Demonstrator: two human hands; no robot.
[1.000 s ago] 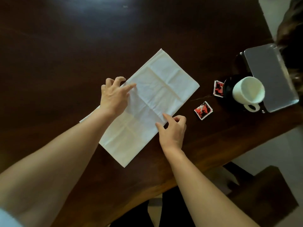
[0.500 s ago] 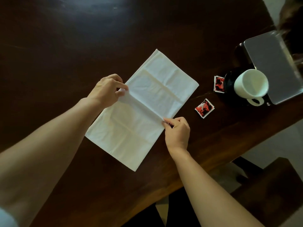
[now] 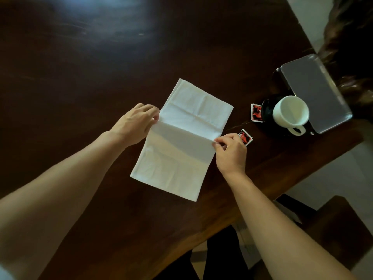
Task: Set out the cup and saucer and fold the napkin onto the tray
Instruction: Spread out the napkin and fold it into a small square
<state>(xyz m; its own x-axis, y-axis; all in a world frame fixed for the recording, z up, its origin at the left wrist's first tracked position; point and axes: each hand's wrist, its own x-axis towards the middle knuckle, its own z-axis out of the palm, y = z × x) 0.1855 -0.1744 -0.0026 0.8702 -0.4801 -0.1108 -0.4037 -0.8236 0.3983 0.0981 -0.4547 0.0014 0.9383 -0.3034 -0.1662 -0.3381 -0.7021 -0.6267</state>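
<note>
A white napkin [image 3: 181, 142] lies on the dark wooden table [image 3: 80, 67], long and creased across its middle. My left hand [image 3: 137, 124] pinches its left edge at the crease. My right hand [image 3: 230, 152] pinches the right edge at the same crease, and the middle is lifted slightly into a ridge. A white cup [image 3: 290, 113] sits on a dark saucer [image 3: 267, 107] to the right. Behind the cup lies a grey metal tray [image 3: 314, 93] at the table's right end.
Two small red-and-black sachets lie on the table: one sachet [image 3: 256, 115] against the saucer's left side, another sachet [image 3: 246, 137] just beyond my right fingers. The table's edge runs diagonally below my right hand. A dark wooden chair [image 3: 339, 225] stands at the lower right.
Both hands have gone from lying on the napkin to pinching its two side edges at the middle crease, which now rises. The napkin has turned to lie more upright in view.
</note>
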